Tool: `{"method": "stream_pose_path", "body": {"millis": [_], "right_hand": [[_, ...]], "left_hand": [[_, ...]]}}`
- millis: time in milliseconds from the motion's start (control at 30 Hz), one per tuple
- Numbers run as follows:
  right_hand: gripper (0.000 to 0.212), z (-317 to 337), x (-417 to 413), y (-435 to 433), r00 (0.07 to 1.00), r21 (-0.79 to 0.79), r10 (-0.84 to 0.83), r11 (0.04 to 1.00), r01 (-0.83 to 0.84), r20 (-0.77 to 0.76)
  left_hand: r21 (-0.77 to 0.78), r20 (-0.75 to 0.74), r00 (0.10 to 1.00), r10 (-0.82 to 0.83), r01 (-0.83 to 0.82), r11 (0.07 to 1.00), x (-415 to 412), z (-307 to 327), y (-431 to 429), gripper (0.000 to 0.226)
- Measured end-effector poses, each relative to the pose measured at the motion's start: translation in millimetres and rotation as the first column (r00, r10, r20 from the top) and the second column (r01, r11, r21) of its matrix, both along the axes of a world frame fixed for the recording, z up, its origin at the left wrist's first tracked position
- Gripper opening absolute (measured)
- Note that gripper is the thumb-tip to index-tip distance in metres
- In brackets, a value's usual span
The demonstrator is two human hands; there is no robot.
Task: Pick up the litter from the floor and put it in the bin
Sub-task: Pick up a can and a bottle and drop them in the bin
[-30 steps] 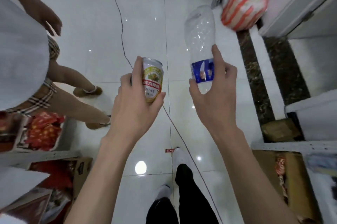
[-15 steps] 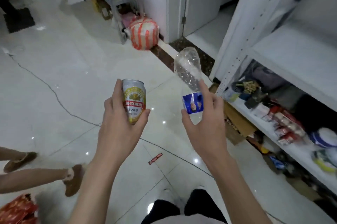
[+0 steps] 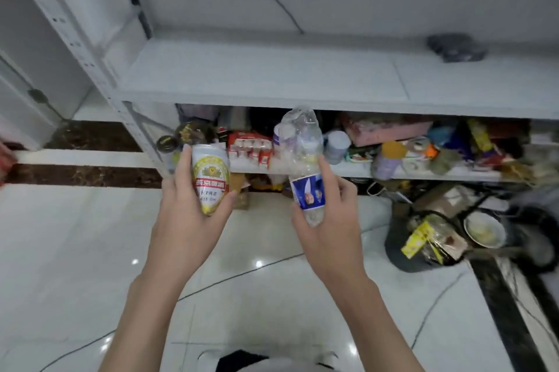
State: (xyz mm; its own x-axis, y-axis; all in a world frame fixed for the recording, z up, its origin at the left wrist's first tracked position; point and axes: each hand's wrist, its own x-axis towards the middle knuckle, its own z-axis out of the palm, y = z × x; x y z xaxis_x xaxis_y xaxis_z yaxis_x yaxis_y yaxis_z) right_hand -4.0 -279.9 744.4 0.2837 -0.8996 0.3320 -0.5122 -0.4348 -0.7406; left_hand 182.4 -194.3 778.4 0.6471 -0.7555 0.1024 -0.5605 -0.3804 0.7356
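My left hand (image 3: 189, 220) grips a white and yellow drink can (image 3: 210, 179) with a red band, held upright. My right hand (image 3: 328, 225) grips an empty clear plastic bottle (image 3: 304, 157) with a blue label, its base pointing up. Both are held in front of me at mid height, side by side and apart. A dark round bin (image 3: 396, 246) stuffed with wrappers, a yellow packet and a bowl stands on the floor to the right, beyond my right hand.
A white metal shelf unit (image 3: 266, 78) stands straight ahead. Its low shelf is crowded with boxes, jars and packets (image 3: 393, 151). Glossy white floor tiles (image 3: 75, 250) with dark border strips spread to the left and below. My feet show at the bottom edge.
The view has swung right from open floor to face the shelf, and the bin has come into sight. Both hands keep the same hold on can and bottle.
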Motion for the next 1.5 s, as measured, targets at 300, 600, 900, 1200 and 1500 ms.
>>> {"method": "stream_pose_path", "body": {"millis": [300,600,900,1200,1500], "right_hand": [[0.085,-5.6,-249.3,-59.1,0.943,0.071,-0.333,0.94,0.334,-0.022],[0.089,-30.6,-388.7,-101.5,0.825,0.122,-0.563,0.817,0.563,-0.04],[0.085,-42.9,-490.3,-198.5,0.782,0.119,-0.594,0.777,0.619,-0.188],[0.087,-48.8,-577.8,-293.3,0.833,0.2,-0.507,0.812,0.548,-0.22],[0.087,-72.7,-661.6,-367.9,0.935,0.297,-0.311,0.889,0.349,-0.169]], "left_hand": [[-0.012,0.013,0.925,-0.381,0.381,0.925,-234.0,-3.9,-131.8,0.094],[0.077,-0.027,0.834,-0.55,0.551,0.831,-358.5,-23.3,-215.7,0.093],[0.159,-0.134,0.853,-0.504,0.521,0.839,-447.1,-63.2,-326.7,0.094],[0.222,-0.158,0.877,-0.455,0.48,0.849,-533.6,-80.6,-407.7,0.092],[0.345,-0.097,0.952,-0.29,0.306,0.887,-618.2,-98.1,-440.0,0.095]]}}
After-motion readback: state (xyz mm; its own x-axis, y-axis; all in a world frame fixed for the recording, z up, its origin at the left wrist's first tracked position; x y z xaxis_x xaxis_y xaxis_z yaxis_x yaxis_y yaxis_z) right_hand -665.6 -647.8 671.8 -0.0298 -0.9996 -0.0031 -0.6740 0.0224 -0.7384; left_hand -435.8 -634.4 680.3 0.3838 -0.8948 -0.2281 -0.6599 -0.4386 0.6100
